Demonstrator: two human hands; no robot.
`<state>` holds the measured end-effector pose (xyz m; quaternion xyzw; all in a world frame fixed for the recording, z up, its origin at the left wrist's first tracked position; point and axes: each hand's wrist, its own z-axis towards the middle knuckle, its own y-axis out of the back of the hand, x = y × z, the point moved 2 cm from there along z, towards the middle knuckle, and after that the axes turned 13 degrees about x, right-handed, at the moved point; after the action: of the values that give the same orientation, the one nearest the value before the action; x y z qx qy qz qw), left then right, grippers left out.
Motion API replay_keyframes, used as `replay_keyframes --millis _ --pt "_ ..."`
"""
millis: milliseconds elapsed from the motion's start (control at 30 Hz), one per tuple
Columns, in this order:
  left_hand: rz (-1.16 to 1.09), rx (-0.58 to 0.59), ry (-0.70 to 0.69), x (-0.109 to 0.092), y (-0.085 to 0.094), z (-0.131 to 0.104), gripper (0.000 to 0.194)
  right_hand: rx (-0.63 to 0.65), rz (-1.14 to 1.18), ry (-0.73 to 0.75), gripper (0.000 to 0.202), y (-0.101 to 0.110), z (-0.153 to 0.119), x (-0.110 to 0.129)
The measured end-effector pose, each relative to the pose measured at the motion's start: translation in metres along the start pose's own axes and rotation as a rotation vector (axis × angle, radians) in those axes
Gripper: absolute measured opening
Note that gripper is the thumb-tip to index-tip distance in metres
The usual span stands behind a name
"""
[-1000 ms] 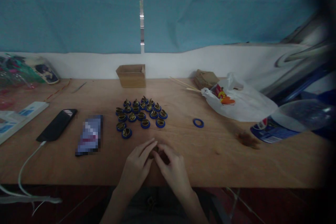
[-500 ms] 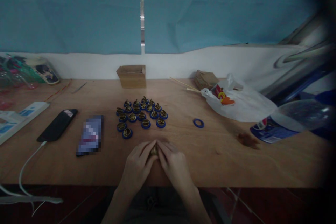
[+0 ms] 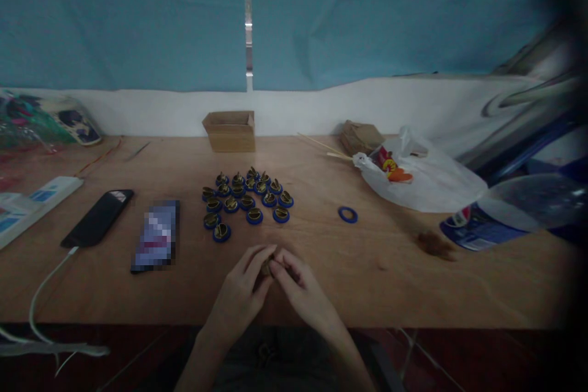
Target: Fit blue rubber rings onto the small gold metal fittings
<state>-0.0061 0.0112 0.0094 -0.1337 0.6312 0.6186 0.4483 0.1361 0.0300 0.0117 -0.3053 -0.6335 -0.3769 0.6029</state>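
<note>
Fingertips of the left hand (image 3: 242, 282) and right hand (image 3: 301, 288), lower centre of the frame, pinch a small brass-coloured piece (image 3: 266, 266) between them, the grip of each closed on it; its shape is partly hidden. Blue-rimmed brass pieces (image 3: 247, 203) lie grouped on the desk (image 3: 386, 294) at centre, beyond the hands. One blue ring (image 3: 348, 215) lies apart, right of centre. An open cardboard box (image 3: 232, 138) stands above the group, near the wall.

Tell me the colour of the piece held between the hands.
The piece looks brassy gold where visible; the head view shows it best.
</note>
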Motion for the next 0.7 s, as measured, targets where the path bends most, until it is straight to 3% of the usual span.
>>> replay_keyframes --millis 167,233,400,533,633,700 --pt "-0.012 0.097 -0.019 0.001 -0.003 -0.001 0.053 0.191 -0.038 -0.030 0.023 0.009 -0.012 0.012" --pt "0.005 0.111 -0.024 0.000 -0.003 -0.001 0.053 0.192 -0.117 -0.031 0.023 0.011 -0.014 0.015" --pt "0.042 0.083 -0.003 0.001 -0.003 -0.002 0.045 0.079 -0.378 -0.039 0.021 0.004 -0.011 0.010" --pt "0.041 0.048 0.016 0.004 -0.005 -0.002 0.042 0.020 -0.400 -0.009 0.022 -0.005 -0.011 0.009" --pt "0.013 -0.002 0.056 0.007 -0.005 -0.001 0.038 -0.142 -0.273 -0.017 0.030 0.004 -0.016 0.009" --pt "-0.007 -0.046 0.125 0.009 -0.003 0.000 0.040 -0.293 -0.332 -0.061 0.033 0.020 -0.020 0.007"
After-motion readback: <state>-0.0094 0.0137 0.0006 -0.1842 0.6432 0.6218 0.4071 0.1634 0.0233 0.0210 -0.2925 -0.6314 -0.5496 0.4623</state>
